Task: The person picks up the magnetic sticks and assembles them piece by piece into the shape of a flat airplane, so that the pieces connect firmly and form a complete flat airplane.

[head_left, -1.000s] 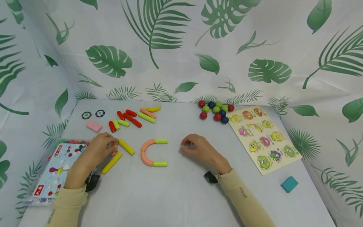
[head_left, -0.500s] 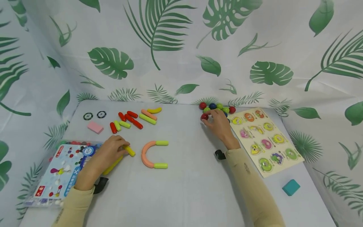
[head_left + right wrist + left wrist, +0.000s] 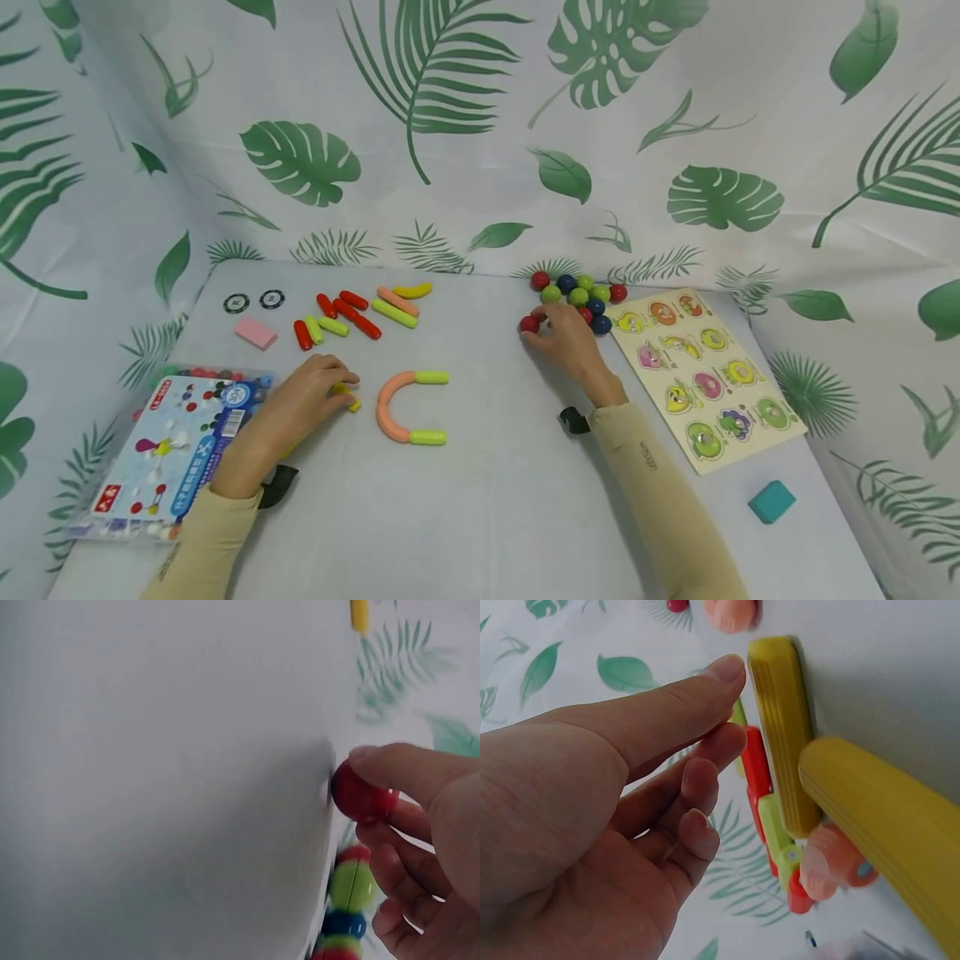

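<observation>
My right hand [image 3: 572,343] pinches a shiny red ball [image 3: 529,324] between thumb and fingers, just left of a cluster of red, green and blue balls [image 3: 577,297]. The right wrist view shows the thumb on top of that ball [image 3: 364,796]. On the left, my left hand [image 3: 302,408] hovers beside two yellow sticks; its fingers are loosely bent, holding nothing. In the left wrist view, one yellow stick [image 3: 780,735] lies just past the fingertips, with a second yellow stick [image 3: 889,825] nearer the camera and short orange pieces [image 3: 832,862] beside them. From the head, the hand mostly covers these sticks.
A C shape of orange and green pieces [image 3: 390,408] lies mid-table. Red and green sticks [image 3: 356,318], a pink block [image 3: 256,333] and two round chips [image 3: 237,303] lie behind. A boxed set [image 3: 161,446] stands left; a fruit board [image 3: 667,350] and teal block [image 3: 772,502] right.
My right hand reached out to the balls, took hold of a red one and drew it slightly left and nearer. My left hand moved right to the yellow sticks.
</observation>
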The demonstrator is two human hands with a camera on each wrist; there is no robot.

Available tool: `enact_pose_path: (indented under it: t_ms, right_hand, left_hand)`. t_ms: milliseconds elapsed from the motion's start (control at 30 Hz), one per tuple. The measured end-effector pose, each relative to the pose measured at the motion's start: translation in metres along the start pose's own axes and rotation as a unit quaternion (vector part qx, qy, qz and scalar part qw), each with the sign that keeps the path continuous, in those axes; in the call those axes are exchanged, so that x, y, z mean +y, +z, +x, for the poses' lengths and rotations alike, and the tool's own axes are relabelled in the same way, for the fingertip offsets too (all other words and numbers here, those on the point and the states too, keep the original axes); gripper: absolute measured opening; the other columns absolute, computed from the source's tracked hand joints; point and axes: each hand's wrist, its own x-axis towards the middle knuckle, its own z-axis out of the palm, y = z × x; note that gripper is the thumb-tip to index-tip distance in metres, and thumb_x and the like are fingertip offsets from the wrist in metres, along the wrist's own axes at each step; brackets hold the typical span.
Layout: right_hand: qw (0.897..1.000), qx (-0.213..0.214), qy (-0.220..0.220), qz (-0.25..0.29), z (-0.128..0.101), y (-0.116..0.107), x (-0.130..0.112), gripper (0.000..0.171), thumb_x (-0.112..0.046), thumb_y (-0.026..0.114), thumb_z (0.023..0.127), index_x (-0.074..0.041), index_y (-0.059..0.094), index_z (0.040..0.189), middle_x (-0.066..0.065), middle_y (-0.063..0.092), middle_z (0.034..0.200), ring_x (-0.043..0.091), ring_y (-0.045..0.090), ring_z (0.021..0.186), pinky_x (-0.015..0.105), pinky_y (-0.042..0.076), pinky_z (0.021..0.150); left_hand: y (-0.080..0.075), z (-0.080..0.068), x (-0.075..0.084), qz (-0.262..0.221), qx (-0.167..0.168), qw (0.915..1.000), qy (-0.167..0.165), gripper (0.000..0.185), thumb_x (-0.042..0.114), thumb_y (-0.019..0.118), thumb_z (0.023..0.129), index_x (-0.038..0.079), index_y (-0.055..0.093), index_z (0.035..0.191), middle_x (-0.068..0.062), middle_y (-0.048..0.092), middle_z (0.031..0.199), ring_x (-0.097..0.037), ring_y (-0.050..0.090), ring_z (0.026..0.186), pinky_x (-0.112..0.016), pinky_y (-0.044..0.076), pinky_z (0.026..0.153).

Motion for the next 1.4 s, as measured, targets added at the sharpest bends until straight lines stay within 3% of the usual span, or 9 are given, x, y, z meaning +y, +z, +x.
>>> enact_pose_path:
  t_ms: [200, 533, 667, 867, 1000, 1200, 1400]
  right_hand:
    - [0.998, -0.041, -0.049, 0.019, -0.015, 0.019, -0.029, 0.038, -0.028, 0.078, 0.09, -0.01, 0.067, 0.122, 0.006, 0.067, 0.112, 0.022, 0.058, 0.104, 0.04, 0.051, 0.089]
    - [0.985, -0.103, -0.131, 0.053, -0.033, 0.036, -0.065, 0.037, -0.028, 0.081, 0.088, -0.013, 0.067, 0.119, -0.002, 0.065, 0.109, 0.017, 0.058, 0.1, 0.033, 0.052, 0.087]
    - [0.983, -0.11, -0.14, 0.054, -0.034, 0.04, -0.071, 0.038, -0.027, 0.081, 0.088, -0.014, 0.067, 0.12, -0.002, 0.064, 0.11, 0.016, 0.058, 0.101, 0.033, 0.053, 0.087]
    - [0.982, -0.115, -0.144, 0.043, -0.034, 0.044, -0.077, 0.037, -0.028, 0.081, 0.088, -0.013, 0.067, 0.12, -0.002, 0.064, 0.109, 0.017, 0.059, 0.101, 0.033, 0.053, 0.087]
    - [0.981, -0.112, -0.152, 0.041, -0.034, 0.047, -0.079, 0.036, -0.029, 0.08, 0.089, -0.014, 0.067, 0.119, -0.002, 0.065, 0.109, 0.017, 0.059, 0.099, 0.032, 0.053, 0.086]
    - [0.98, -0.11, -0.159, 0.039, -0.035, 0.049, -0.08, 0.034, -0.029, 0.079, 0.089, -0.014, 0.068, 0.117, -0.003, 0.065, 0.108, 0.017, 0.06, 0.098, 0.032, 0.052, 0.085]
    - [0.981, -0.107, -0.155, 0.04, -0.035, 0.047, -0.081, 0.035, -0.028, 0.08, 0.089, -0.013, 0.067, 0.118, -0.003, 0.065, 0.108, 0.018, 0.059, 0.098, 0.032, 0.052, 0.085]
  left_hand:
    - [0.004, 0.003, 0.003, -0.006, -0.002, 0.9999, 0.009, 0.024, 0.012, 0.078, 0.088, 0.003, 0.076, 0.111, -0.008, 0.068, 0.11, -0.027, 0.059, 0.108, -0.045, 0.053, 0.095]
    - [0.006, 0.011, 0.009, -0.008, 0.013, 0.9993, 0.034, 0.024, 0.013, 0.077, 0.091, 0.004, 0.075, 0.113, -0.009, 0.068, 0.11, -0.024, 0.058, 0.107, -0.042, 0.054, 0.095]
    - [0.006, 0.027, 0.019, -0.018, 0.023, 0.9982, 0.052, 0.025, 0.013, 0.076, 0.091, 0.003, 0.075, 0.114, -0.01, 0.068, 0.114, -0.026, 0.059, 0.111, -0.044, 0.053, 0.098]
    - [0.018, 0.057, 0.036, -0.062, -0.025, 0.9963, 0.054, 0.028, 0.019, 0.075, 0.093, 0.003, 0.075, 0.116, -0.01, 0.066, 0.115, -0.025, 0.057, 0.11, -0.042, 0.051, 0.097]
    - [0.03, 0.072, 0.041, -0.046, -0.036, 0.994, 0.092, 0.03, 0.018, 0.08, 0.088, 0.001, 0.075, 0.113, -0.009, 0.069, 0.109, -0.025, 0.059, 0.102, -0.037, 0.053, 0.089]
    - [0.046, 0.078, 0.043, -0.024, -0.042, 0.9952, 0.086, 0.027, 0.015, 0.081, 0.087, 0.004, 0.077, 0.11, -0.006, 0.068, 0.101, -0.022, 0.058, 0.097, -0.034, 0.052, 0.085]
    - [0.05, 0.08, 0.044, -0.02, -0.029, 0.9957, 0.086, 0.023, 0.013, 0.079, 0.088, 0.005, 0.077, 0.109, -0.005, 0.068, 0.101, -0.022, 0.058, 0.097, -0.034, 0.052, 0.085]
